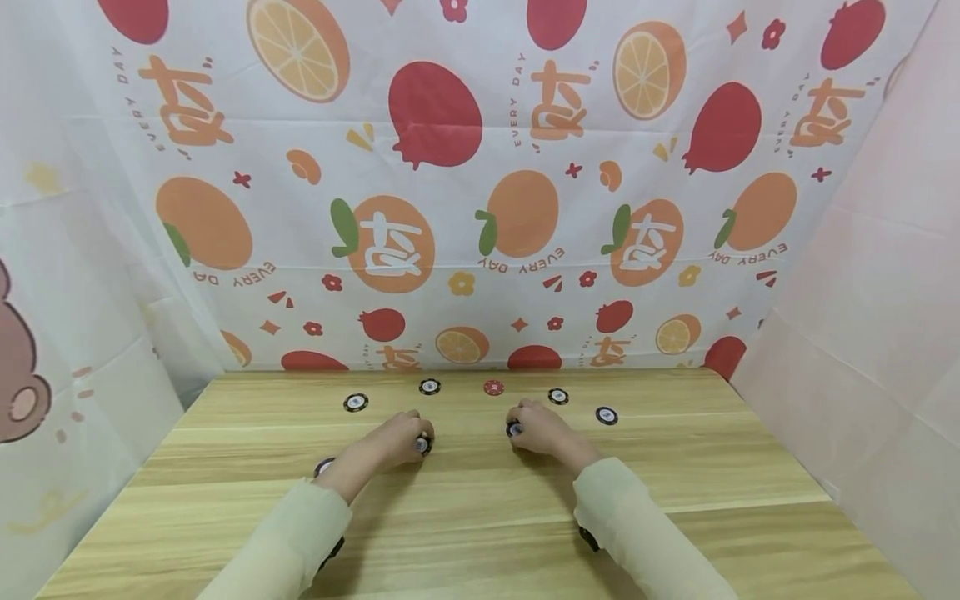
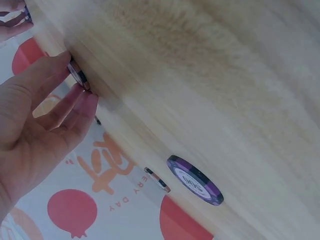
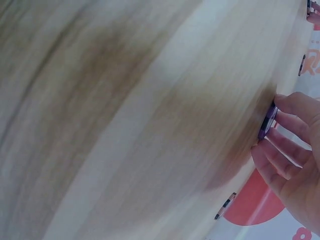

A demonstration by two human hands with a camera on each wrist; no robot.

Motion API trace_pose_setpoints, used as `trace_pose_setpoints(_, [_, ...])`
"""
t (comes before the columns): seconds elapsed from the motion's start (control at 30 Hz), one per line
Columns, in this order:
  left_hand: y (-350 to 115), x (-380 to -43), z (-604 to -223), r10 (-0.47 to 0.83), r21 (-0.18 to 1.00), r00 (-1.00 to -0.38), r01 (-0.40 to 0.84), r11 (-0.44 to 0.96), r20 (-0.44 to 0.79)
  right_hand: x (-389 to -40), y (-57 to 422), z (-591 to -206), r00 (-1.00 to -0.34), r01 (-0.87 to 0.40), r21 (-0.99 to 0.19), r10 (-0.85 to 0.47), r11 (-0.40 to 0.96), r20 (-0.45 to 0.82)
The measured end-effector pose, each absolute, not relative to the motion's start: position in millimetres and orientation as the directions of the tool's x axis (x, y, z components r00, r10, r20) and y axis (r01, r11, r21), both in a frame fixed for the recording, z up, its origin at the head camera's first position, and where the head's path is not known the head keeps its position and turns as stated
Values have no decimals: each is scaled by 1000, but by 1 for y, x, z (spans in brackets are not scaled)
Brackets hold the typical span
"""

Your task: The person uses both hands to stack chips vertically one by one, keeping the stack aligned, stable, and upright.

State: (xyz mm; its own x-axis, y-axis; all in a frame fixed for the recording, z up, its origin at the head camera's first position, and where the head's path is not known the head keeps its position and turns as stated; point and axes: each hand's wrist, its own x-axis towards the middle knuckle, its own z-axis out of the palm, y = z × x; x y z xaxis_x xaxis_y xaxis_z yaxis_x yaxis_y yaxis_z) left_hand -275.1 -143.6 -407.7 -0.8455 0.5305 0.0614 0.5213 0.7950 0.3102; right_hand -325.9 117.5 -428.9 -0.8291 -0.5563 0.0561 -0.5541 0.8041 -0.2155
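My left hand [image 1: 401, 439] pinches a black-edged poker chip [image 1: 423, 445] by its rim, low over the wooden table. In the left wrist view, the thumb and fingertips touch opposite edges of that chip [image 2: 78, 74]. My right hand [image 1: 542, 429] grips another poker chip [image 1: 514, 428]; the right wrist view shows its purple and dark rim [image 3: 268, 121] between thumb and fingers. Whether either chip touches the wood is unclear. A purple-and-black chip marked 500 [image 2: 195, 181] lies near the left forearm, partly covered by it in the head view.
Toward the table's [image 1: 480, 517] back edge lie a red chip [image 1: 493, 387] and several dark-rimmed chips, including ones at left [image 1: 356, 402], centre left [image 1: 430, 387], right [image 1: 558, 396] and far right [image 1: 607, 415]. A fruit-printed curtain [image 1: 465, 208] hangs behind.
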Motion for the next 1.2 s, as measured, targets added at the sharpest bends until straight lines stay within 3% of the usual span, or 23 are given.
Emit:
trace_pose_setpoints(0.6, [-146, -286, -414, 551, 274, -832, 546, 792, 64, -328, 117, -430, -804, -595, -183, -584, 783, 115])
trace_pose_setpoints(1.2, [-148, -283, -412, 518, 295, -853, 511, 807, 61, -323, 114, -427, -765, -637, -255, -638, 727, 91])
